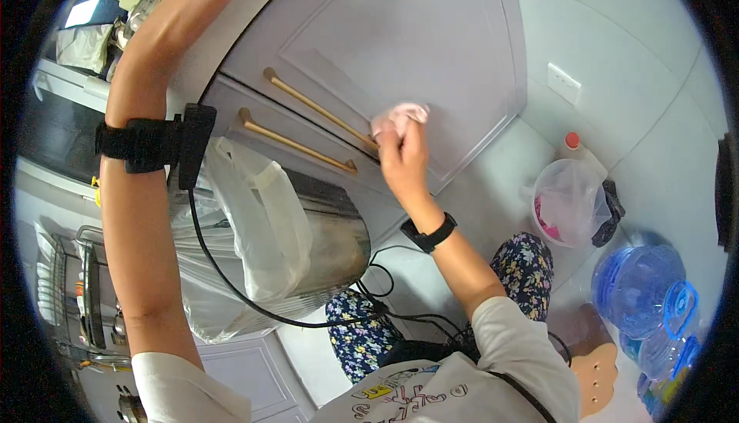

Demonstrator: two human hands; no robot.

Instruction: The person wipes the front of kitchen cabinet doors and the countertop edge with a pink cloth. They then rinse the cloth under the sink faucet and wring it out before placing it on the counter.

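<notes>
My right hand [403, 157] holds a crumpled pale pink cloth [401, 117], blurred as if in motion. The cloth is against or just in front of a grey panelled cabinet door [427, 36], beside the lower end of a brass-coloured bar handle [314, 104]. A second bar handle [300, 145] sits on the neighbouring cabinet door. My left forearm [141, 250] reaches up along the counter edge and leaves the picture at the top, so my left hand is out of view. Whether it touches anything is hidden.
A metal bin [338, 232] with a white plastic liner [271, 221] stands by the doors. On the floor are a translucent bucket [568, 201], a red-capped bottle [582, 151] and large blue-tinted water bottles [641, 284]. Black cables [277, 320] run across my lap. A dish rack [63, 284] is at left.
</notes>
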